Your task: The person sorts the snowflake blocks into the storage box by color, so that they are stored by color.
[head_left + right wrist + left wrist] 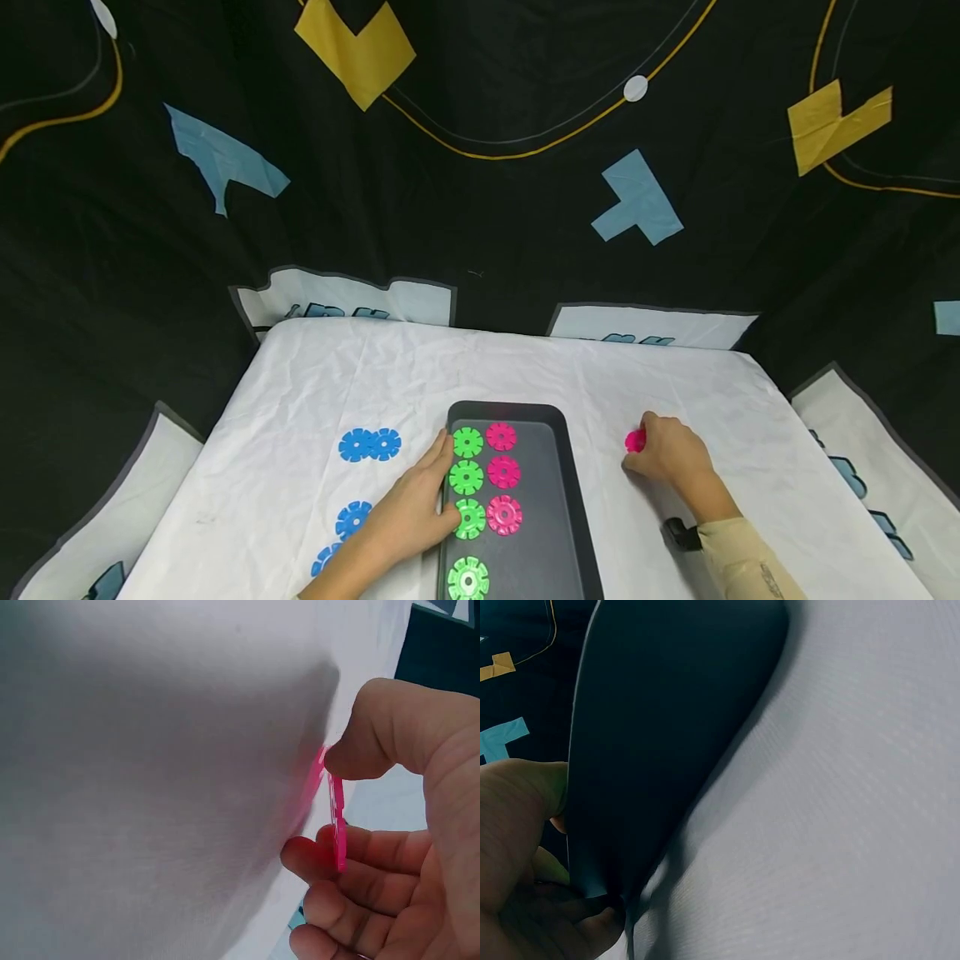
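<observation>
Pinch the pink disc (635, 440) firmly between thumb and fingers (341, 859) of the right hand (670, 457); at present clamped edge-on, disc upright and touching the white cloth (315, 375) over the counter, just right of the dark tray (566, 500). Lift clear of the cloth before travel, to avoid dragging a fold along. Rotate flat before lowering, notched rim level, so as to seat in line with the pink column; judged the likely open place is beside the lowest green disc (468, 578). Keep the tray steady with the left hand (412, 512): thumb curled over the left rim, fingers beneath the edge as the left wrist view shows (532, 825), gripping the tray wall (660, 735). Avoid tilting the tray, since loose discs would probably slide. Tray contents: four green discs in the left column, the uppermost (467, 442) near the far rim, and three pink discs (502, 472) in the right column, rows aligned. Outside the tray, on the cloth to the left: blue discs, one overlapping pair (369, 444) and others (351, 518) partly hidden by the left forearm.
</observation>
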The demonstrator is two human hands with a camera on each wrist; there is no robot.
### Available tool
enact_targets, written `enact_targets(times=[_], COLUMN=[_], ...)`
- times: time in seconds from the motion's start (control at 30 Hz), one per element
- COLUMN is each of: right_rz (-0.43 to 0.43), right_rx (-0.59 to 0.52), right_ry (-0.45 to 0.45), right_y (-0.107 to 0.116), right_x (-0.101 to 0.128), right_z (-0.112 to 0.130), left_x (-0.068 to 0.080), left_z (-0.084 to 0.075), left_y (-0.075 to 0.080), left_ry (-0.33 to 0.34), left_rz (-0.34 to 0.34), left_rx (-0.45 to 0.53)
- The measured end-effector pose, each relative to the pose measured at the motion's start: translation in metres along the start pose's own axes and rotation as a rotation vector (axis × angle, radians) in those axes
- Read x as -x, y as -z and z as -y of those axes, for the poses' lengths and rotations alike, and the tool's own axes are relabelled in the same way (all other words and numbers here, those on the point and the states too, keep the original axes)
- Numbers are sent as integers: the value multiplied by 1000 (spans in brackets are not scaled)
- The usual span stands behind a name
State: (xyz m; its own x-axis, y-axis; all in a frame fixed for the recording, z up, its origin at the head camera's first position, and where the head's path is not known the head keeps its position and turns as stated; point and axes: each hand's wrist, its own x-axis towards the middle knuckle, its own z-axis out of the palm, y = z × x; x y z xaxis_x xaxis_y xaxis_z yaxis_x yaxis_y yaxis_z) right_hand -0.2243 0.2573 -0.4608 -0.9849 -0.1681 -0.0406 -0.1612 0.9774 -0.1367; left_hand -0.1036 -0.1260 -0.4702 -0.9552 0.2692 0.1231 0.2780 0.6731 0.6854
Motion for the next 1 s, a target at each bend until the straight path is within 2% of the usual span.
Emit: enact_targets(times=[0.37,0.73,1.0], right_rz=[-63,-249,-391], right_rx=[28,74,83], right_ry=[44,193,347], right_y=[11,33,43], right_x=[21,41,51], right_z=[19,56,81], left_x=[-1,-2,-2], left_z=[1,2,1], left_y=[0,0,0], left_ry=[8,14,18], left_rz=[-1,5,9], left_rx=[-7,-16,-13])
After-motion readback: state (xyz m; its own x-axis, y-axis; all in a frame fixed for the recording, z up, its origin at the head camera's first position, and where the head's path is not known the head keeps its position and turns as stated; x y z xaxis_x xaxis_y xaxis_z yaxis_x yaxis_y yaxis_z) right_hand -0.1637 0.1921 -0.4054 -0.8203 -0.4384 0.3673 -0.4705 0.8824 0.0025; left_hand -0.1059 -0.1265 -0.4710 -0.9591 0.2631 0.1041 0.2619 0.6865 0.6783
